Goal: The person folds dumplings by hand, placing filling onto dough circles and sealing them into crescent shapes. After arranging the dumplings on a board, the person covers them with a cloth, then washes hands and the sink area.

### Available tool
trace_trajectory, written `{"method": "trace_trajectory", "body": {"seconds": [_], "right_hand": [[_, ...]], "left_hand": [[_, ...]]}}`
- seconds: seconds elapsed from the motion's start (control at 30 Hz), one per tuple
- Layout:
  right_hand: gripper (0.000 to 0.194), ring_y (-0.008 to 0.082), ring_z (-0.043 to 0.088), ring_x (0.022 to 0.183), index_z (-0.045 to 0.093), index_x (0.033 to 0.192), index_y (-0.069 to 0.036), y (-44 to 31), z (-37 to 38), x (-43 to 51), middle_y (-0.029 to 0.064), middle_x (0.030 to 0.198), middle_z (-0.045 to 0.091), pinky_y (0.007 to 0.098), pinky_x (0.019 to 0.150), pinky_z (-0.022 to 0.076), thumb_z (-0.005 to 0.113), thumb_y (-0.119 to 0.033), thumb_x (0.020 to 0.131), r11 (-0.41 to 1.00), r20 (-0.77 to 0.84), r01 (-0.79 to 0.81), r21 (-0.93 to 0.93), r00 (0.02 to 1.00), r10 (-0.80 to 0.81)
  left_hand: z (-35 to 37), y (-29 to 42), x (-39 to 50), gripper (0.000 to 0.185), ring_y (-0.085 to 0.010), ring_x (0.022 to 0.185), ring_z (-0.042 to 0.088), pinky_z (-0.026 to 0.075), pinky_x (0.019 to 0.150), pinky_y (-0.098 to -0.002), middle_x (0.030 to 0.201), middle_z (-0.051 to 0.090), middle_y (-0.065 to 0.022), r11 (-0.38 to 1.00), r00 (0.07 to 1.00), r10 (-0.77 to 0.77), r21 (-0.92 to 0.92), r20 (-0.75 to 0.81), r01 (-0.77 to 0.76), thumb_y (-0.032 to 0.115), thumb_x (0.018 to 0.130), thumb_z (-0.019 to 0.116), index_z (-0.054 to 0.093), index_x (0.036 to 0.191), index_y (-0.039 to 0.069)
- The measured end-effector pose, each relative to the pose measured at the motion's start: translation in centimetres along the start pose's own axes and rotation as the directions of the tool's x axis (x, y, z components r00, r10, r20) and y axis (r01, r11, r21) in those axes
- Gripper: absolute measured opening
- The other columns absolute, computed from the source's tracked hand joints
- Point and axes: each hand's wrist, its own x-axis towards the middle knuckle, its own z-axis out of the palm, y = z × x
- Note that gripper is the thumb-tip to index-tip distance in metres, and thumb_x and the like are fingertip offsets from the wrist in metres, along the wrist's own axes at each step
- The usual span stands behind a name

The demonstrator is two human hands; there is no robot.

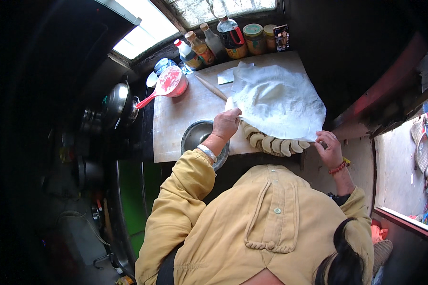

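Note:
A white cloth (278, 99) is spread over most of a round woven tray, whose near rim (276, 152) shows below it. Several crescent-shaped dumplings (276, 145) lie along that uncovered edge. My left hand (226, 123) pinches the cloth's near left corner. At the near right corner, my right hand (328, 146) grips the cloth between thumb and fingers. How far the dumplings extend beneath the cloth is hidden. A metal bowl (194, 135) sits partly under my left forearm. Beyond my left hand lies a wooden rolling pin (212, 88), one end near the cloth.
A red-handled scoop (171, 83) with white powder stands on the wooden board (167, 124). Several sauce bottles (201, 48), jars (255, 39) and a propped phone (282, 37) line the back by the window. A lidded metal pot (116, 101) is at the left.

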Motion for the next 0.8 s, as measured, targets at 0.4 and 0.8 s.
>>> {"method": "trace_trajectory", "body": {"seconds": [0.4,0.8], "right_hand": [[0.01,0.0293,0.052,0.093,0.054,0.073,-0.003,1.0,-1.4,-1.5,0.0129,0.095,0.058,0.036,0.081,0.0415,0.061,-0.002,0.066,0.987,-0.072,0.07,-0.143,0.994,-0.081],[0.009,0.0289,0.054,0.087,0.055,0.071,-0.002,1.3,-2.0,-2.4,0.0131,0.088,0.059,0.0355,0.077,0.0433,0.061,-0.004,0.065,0.996,0.025,0.08,-0.044,0.997,-0.079]], "left_hand": [[-0.5,3.0,-3.9,0.006,-0.0264,0.065,0.057,0.046,0.058,-0.0343,0.07,0.058,-0.0086,0.996,0.99,-0.062,0.072,0.123,0.053,0.015,0.071,0.058,0.059,0.074,0.009],[-0.2,4.1,-5.9,0.006,-0.026,0.063,0.056,0.046,0.057,-0.0351,0.065,0.056,-0.008,0.99,0.987,-0.023,0.142,0.157,0.001,0.015,0.07,0.058,0.06,0.066,0.01]]}}
